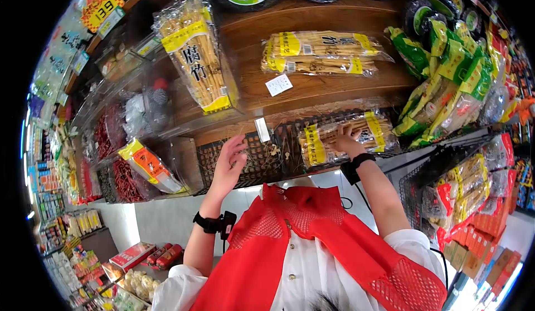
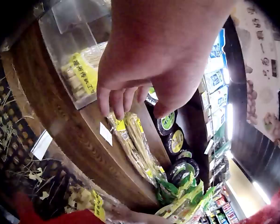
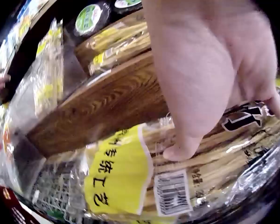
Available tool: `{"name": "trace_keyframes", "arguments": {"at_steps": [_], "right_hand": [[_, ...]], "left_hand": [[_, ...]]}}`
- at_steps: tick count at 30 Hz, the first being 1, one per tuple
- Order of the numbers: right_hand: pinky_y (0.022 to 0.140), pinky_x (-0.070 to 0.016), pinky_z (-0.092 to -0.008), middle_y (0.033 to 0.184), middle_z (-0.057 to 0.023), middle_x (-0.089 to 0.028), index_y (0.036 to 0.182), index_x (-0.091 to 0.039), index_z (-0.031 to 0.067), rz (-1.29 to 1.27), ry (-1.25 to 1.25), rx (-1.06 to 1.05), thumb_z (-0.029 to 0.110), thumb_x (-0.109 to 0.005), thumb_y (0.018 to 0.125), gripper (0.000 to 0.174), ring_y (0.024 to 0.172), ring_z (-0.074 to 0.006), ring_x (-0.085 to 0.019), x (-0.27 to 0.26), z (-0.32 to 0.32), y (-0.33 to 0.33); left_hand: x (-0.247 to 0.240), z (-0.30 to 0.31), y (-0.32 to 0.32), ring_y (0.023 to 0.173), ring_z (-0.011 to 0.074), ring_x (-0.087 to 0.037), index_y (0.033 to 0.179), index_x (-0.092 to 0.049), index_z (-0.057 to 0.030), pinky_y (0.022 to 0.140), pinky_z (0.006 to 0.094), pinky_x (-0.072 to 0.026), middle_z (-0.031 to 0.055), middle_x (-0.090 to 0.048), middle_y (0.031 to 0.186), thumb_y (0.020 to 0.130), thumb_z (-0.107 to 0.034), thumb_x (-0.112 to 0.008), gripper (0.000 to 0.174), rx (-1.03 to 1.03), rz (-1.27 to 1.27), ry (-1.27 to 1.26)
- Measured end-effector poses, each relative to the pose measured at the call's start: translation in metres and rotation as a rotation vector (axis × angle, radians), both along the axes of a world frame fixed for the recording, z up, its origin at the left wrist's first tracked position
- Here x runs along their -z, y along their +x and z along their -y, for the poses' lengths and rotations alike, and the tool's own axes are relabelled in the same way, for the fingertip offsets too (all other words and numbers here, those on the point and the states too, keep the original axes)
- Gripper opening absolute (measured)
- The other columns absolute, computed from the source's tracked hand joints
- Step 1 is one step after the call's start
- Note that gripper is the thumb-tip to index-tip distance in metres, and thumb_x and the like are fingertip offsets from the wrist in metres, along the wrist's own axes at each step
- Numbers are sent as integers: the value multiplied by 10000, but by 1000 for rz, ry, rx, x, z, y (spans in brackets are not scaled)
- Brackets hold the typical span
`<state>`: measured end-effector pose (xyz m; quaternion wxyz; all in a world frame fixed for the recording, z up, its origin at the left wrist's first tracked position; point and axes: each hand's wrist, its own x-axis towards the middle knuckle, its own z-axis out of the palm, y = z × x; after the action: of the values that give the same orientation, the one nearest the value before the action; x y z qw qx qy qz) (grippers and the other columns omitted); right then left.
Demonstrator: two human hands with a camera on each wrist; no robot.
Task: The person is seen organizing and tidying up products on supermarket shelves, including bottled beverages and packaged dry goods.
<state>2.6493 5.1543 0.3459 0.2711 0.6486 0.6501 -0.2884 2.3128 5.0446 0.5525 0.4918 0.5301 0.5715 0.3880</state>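
Note:
My right hand [image 1: 348,142] grips a clear bag of dried tofu sticks [image 1: 315,144] with yellow bands, lying on the lower front ledge. In the right wrist view the thumb and fingertips reach across the bag's top face, past its barcode label [image 3: 172,193]. My left hand [image 1: 227,169] hovers over the black grid ledge [image 1: 214,155], its fingers loosely bent and nothing in them. Two more bags of tofu sticks [image 1: 320,52] lie flat on the wooden shelf behind. Another bag of them [image 1: 195,60] leans on a clear bin at the left.
A small white card [image 1: 278,84] lies on the wooden shelf [image 1: 245,43]. Green and yellow bags [image 1: 446,82] are piled at the right. Clear bins with dried red chillies [image 1: 128,180] stand at the left. A black wire basket [image 1: 412,194] with packets hangs at front right.

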Motion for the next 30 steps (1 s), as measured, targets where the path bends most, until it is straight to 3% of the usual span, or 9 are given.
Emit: {"name": "trace_keyframes", "arguments": {"at_steps": [3,8,9,12,14,17,19,20,30], "right_hand": [[938,-145,-682,1419,-224,-51,1382,-123,80,50,-25,186,571,-564,724,932,1293,-440,-40,-48,-4,-22],[914,-281,-640,1386,-249,-177,1366,-117,38,62,-32,20,515,-678,650,1027,1239,-517,-136,-26,-11,-16],[935,-320,-565,1369,-233,-245,1358,-159,31,103,-7,-120,485,-684,660,984,1242,-451,-228,-7,-13,-14],[940,-368,-350,1279,-238,-392,1310,-285,-1,-457,27,1,412,-627,753,773,1188,-305,-399,-41,-5,-4],[947,-356,-349,1265,-238,-409,1309,-286,-7,-642,88,72,390,-612,773,742,1180,-309,-408,-55,9,-5],[940,-355,-338,1239,-235,-441,1295,-310,-20,-830,158,147,341,-586,804,669,1172,-295,-422,-61,25,-4],[904,-389,-342,1234,-228,-451,1281,-339,-20,-730,178,193,341,-584,808,643,1149,-283,-450,-96,38,-12],[853,-426,-332,1207,-218,-479,1268,-360,-22,-674,242,142,337,-581,811,622,1103,-271,-495,-77,42,-6],[753,-462,-311,1095,-168,-564,1225,-431,9,-766,242,343,282,-619,795,543,916,-235,-582,-127,65,-78]], "left_hand": [[-5,-10,-10,1156,208,-427,1262,-330,-45,908,306,-371,107,-396,1286,842,-14,-484,449,-23,-31,30],[-2,-64,-56,1197,237,-371,1273,-310,-18,961,329,-328,168,-389,1270,825,-35,-521,496,-291,-240,323],[6,-81,-73,1174,243,-388,1278,-304,-12,955,333,-333,172,-392,1261,816,-29,-523,511,-366,-275,344],[12,-131,-106,1148,230,-402,1278,-269,38,928,316,-349,185,-391,1251,789,-60,-575,585,-500,-433,358],[29,-165,-131,1143,221,-403,1271,-260,58,909,306,-364,189,-386,1251,777,-88,-604,620,-571,-618,392],[24,-193,-134,1043,183,-486,1214,-310,77,832,278,-413,177,-473,1167,748,-160,-661,630,-600,-519,435],[-10,-195,-115,895,146,-561,1124,-406,59,744,261,-451,132,-571,1029,739,-182,-681,531,-461,-95,209],[-2,-204,-124,797,128,-588,1040,-477,35,700,255,-464,101,-613,938,739,-159,-687,415,-453,-306,194],[23,-224,-139,543,68,-463,874,-553,-29,475,227,-360,-12,-546,677,750,-172,-685,231,-194,168,114]]}}
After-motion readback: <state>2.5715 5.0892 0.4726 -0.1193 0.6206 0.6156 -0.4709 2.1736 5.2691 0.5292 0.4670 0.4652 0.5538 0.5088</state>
